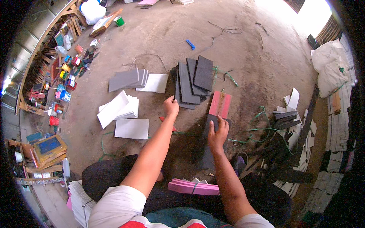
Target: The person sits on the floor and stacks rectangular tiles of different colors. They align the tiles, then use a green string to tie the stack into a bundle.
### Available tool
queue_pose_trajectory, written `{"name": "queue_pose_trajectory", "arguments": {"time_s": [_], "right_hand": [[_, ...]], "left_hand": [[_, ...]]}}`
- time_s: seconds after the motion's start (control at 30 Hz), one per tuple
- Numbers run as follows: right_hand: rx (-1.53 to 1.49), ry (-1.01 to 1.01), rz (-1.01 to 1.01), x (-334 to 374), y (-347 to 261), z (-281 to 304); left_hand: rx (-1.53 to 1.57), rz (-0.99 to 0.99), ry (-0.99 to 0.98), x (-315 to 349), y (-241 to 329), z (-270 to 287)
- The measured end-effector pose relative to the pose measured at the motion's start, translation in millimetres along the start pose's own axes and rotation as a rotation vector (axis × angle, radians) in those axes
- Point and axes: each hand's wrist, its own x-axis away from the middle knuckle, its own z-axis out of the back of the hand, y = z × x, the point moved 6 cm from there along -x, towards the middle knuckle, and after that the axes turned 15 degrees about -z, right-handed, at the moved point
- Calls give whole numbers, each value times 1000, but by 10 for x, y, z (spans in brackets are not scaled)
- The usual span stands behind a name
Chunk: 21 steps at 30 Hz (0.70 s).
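Note:
My left hand (pixel 172 106) is closed in a pinch beside the lower left edge of a fanned stack of dark grey sheets (pixel 189 83). What it pinches, if anything, is too small to make out. With fingers apart, my right hand (pixel 219 133) rests on a long dark board (pixel 207 155), its fingertips at the lower end of a red rectangular plate (pixel 224 104). That plate has a brown strip along its middle. Left of my left hand lie grey sheets (pixel 123 80), white sheets (pixel 118 110) and a single white sheet (pixel 132 129).
A tied pink bundle (pixel 194 187) lies close to my lap. Paint pots (pixel 65 95) and wooden frames (pixel 49 148) line the left side. At right are a heap of white and dark offcuts (pixel 291 119), green twine (pixel 262 130) and a white sack (pixel 329 64). A blue tool (pixel 190 44) lies beyond.

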Motion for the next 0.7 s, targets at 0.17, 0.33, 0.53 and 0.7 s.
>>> {"name": "queue_pose_trajectory", "arguments": {"time_s": [0.17, 0.33, 0.53, 0.7], "right_hand": [[-39, -7, -1, 47, -88, 57], [-59, -84, 6, 133, -267, 59], [-282, -178, -57, -24, -164, 156], [-429, -103, -267, -410, 275, 554]], "left_hand": [[-272, -8, 98, 114, 307, 877], [-215, -17, 197, 142, 679, 1478], [188, -111, 93, 514, 1143, 1108], [504, -128, -278, 1360, 1661, 406]]}}
